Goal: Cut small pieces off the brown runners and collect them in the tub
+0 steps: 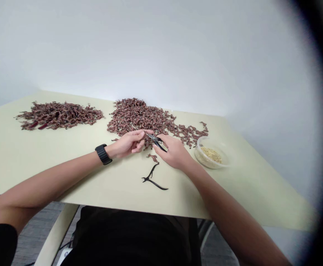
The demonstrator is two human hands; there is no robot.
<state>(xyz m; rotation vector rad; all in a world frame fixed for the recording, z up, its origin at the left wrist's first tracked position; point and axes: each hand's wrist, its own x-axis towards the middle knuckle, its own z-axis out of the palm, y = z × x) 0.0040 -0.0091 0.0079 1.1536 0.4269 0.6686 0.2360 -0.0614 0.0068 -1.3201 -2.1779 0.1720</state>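
In my right hand (172, 150) is a pair of pliers (156, 140) with dark handles, jaws pointing left toward my left fingertips. My left hand (129, 143) is closed in a pinch, its thumb against the forefinger, right at the plier tips. Whatever small piece it pinches is too small to name. Both hands are over the near edge of a large heap of small reddish-brown pieces (139, 116). Just below them a few loose brown pieces (152, 158) lie on the table. Closer to me rests a pair of black nippers (149, 178), handles spread.
A second heap of brown pieces (60, 115) lies at the left, with two dark red items at its front. On the right stands a clear round plastic tub (202, 159) holding small gold-coloured bits. The pale yellow table (117, 192) meets a white wall at the back.
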